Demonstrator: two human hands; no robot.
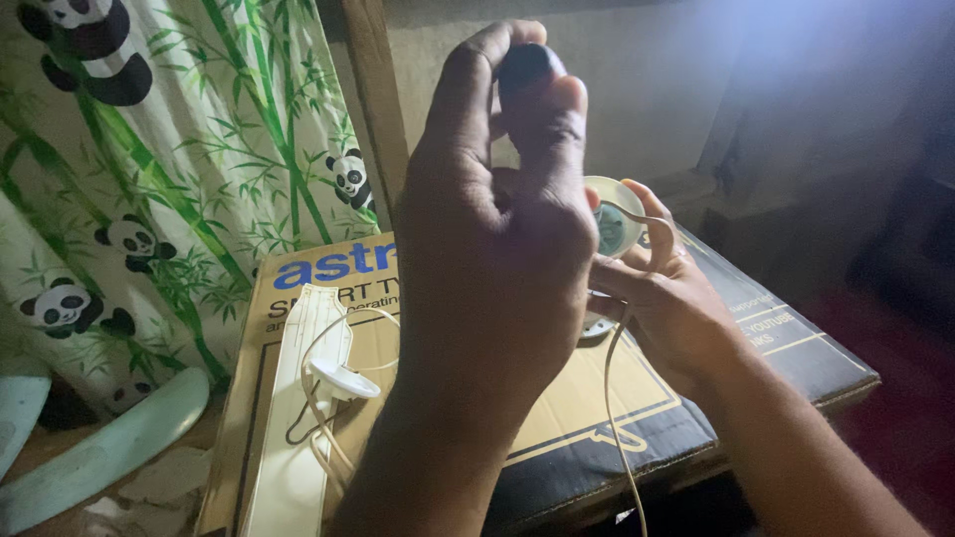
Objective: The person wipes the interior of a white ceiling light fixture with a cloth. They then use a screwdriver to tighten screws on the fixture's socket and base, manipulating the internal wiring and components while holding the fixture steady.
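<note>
My left hand (487, 259) is raised in the foreground, fingers closed around the dark rounded handle of a tool (525, 68); the tool's shaft and tip are hidden behind the hand. Just behind it, my right hand (676, 298) grips a round white fitting (612, 224) with a teal inside. A thin white wire (609, 398) hangs down from the fitting past the box edge. Both hands are held above a large cardboard box (796, 348).
On the box's left part lies a long white strip (298, 467) with a small white round cap (343, 381) and looped wires. A curtain with pandas and bamboo (179, 179) hangs at left beside a wooden post (378, 109). Pale teal blades (99, 452) lie at lower left.
</note>
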